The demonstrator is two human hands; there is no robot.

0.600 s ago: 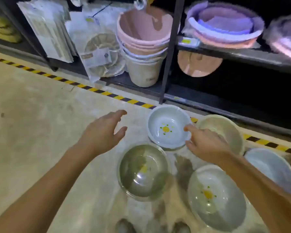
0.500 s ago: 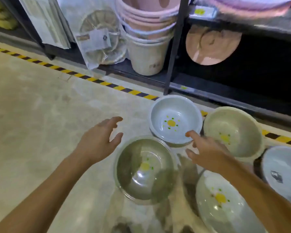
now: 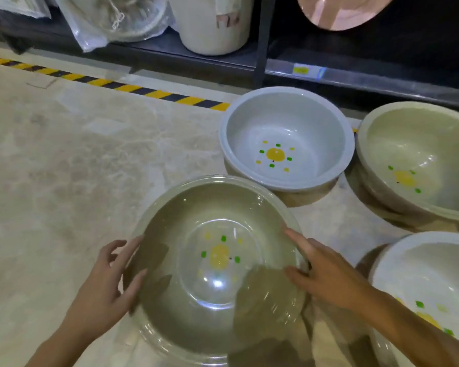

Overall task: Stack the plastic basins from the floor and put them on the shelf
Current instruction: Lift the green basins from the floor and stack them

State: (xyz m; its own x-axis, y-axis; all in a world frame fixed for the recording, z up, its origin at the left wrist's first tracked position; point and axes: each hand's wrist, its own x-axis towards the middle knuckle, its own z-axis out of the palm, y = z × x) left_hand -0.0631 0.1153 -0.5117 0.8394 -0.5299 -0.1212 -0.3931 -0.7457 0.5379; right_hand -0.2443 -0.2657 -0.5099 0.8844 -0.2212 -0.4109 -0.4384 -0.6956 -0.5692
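Several plastic basins with a yellow-and-green flower print stand on the floor. The nearest, a translucent greenish basin [image 3: 196,221], lies between my hands. My left hand [image 3: 104,282] touches its left outer wall with fingers spread. My right hand [image 3: 329,271] lies over its right rim, with thumb and index finger inside. Behind it sit a grey-white basin [image 3: 286,123] and a cream basin [image 3: 419,139]. A white basin [image 3: 429,260] is at the lower right, partly behind my right forearm.
The dark metal shelf [image 3: 382,78] runs along the back, with an upright post [image 3: 263,41]. On its lowest level stand a white bucket [image 3: 210,25] and plastic-wrapped goods [image 3: 112,17]; a pink basin [image 3: 339,9] leans above. Yellow-black tape [image 3: 133,88] marks the floor.
The view has dropped and closed in on the floor. Both hands came down from mid-air to the sides of the nearest basin, the right hand leaving the grey-white basin's rim.
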